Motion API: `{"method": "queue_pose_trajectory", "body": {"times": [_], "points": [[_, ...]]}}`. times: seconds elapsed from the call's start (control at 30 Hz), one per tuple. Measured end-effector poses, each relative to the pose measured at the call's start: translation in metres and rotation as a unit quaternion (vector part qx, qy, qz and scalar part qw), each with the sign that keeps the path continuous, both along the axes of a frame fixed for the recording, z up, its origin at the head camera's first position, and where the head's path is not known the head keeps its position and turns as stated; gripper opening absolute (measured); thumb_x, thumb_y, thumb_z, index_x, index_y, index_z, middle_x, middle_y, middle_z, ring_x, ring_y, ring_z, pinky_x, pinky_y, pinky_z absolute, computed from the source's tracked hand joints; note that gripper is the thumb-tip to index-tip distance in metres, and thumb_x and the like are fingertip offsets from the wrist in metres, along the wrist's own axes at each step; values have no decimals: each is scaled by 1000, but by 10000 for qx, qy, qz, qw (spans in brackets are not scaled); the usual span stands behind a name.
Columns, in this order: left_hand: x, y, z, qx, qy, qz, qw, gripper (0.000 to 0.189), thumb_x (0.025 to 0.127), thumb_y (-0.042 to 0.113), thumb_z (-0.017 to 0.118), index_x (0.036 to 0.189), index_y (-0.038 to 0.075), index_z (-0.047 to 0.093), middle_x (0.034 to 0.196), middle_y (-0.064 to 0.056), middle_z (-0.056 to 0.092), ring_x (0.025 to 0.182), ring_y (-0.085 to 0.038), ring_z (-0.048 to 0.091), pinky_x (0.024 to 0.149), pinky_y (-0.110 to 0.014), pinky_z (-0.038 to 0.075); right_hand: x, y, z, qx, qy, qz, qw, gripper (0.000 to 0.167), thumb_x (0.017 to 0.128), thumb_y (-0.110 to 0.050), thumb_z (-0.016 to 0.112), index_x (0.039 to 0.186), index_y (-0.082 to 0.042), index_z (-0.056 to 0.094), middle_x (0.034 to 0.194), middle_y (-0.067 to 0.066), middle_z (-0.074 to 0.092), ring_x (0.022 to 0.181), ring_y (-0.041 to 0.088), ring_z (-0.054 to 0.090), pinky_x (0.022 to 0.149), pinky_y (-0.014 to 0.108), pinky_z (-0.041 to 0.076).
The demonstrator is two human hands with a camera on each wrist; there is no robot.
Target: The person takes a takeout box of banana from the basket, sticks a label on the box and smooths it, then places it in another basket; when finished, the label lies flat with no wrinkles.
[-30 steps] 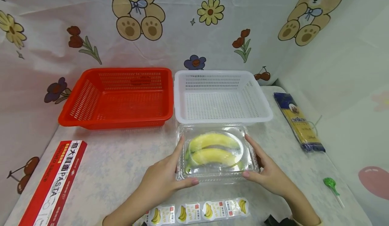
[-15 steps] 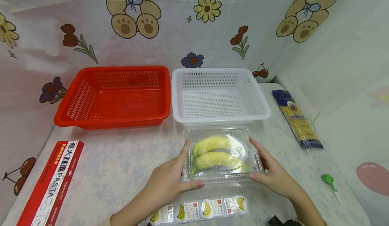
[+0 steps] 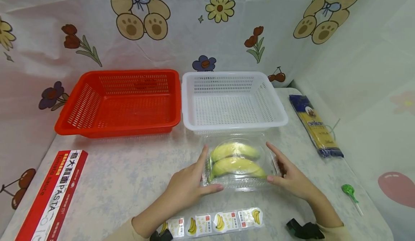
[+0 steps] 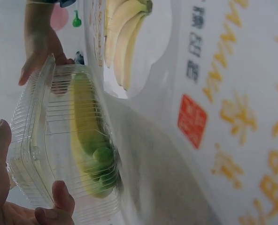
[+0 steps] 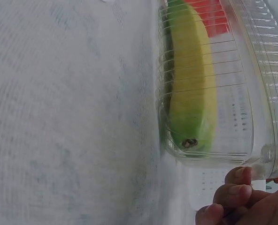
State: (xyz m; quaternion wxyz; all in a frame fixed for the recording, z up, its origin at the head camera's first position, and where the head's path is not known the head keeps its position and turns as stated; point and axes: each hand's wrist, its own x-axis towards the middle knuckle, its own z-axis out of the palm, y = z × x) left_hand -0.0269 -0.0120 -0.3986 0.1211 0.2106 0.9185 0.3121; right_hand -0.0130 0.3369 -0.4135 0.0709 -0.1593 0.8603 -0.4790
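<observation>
Clear box (image 3: 240, 186), hands (image 3: 187, 183) (image 3: 294, 180) bracketing it, fingers (image 5: 235, 193) seemingly curled

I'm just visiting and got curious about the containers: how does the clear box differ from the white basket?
The clear box is see-through and lidded; the white basket is opaque, slotted, open-topped and larger. The clear box holds two bananas; nothing shows inside the white basket. The left hand and right hand are on the clear box; neither touches the white basket. Both are roughly rectangular.
</observation>
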Motion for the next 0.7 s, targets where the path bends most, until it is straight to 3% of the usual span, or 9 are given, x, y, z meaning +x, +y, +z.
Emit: {"method": "queue_pose_trajectory", "body": {"times": [0.03,0.3,0.37,0.43,0.53,0.7], "points": [[-1,1,0,12,17,-4,10000,116,79,77,59,160,27,-6,77,12,56,69,-4,53,61,-29,44,-1,1,0,58,16,-28,10000,98,86,1,71,161,-22,13,80,5,35,59,8,32,50,28,35],[-7,7,-3,6,127,52,9999,115,78,81,54,160,30,-7,80,10,57,75,-8,56,60,-29,44,-7,6,3,490,132,-208,9985,93,88,-5,72,160,-24,17,79,5,39,60,10,35,52,27,37],[-9,7,-3,-10,195,87,9998,114,78,82,53,160,30,-6,94,5,67,87,-12,64,62,-31,47,-7,6,3,523,134,-228,9983,92,88,-5,72,160,-23,17,79,5,38,60,10,34,52,27,37],[-9,7,-4,-13,220,113,9997,113,78,83,52,160,31,-5,119,-2,69,105,-19,67,67,-36,52,-7,6,3,533,127,-246,9982,91,89,-5,71,160,-22,18,79,5,38,60,10,34,52,27,36],[-10,7,-3,-26,222,137,9997,113,77,86,49,160,31,-5,149,-6,51,129,-26,58,80,-45,56,-7,7,3,562,138,-262,9980,89,89,-5,70,160,-22,18,81,6,38,61,10,33,52,26,36],[-10,8,-1,-176,261,119,9994,114,75,89,44,160,30,-4,151,-8,47,129,-29,58,79,-47,57,-7,8,3,704,194,-299,9969,89,90,-7,70,160,-25,18,84,7,39,63,9,35,53,27,37]]}}
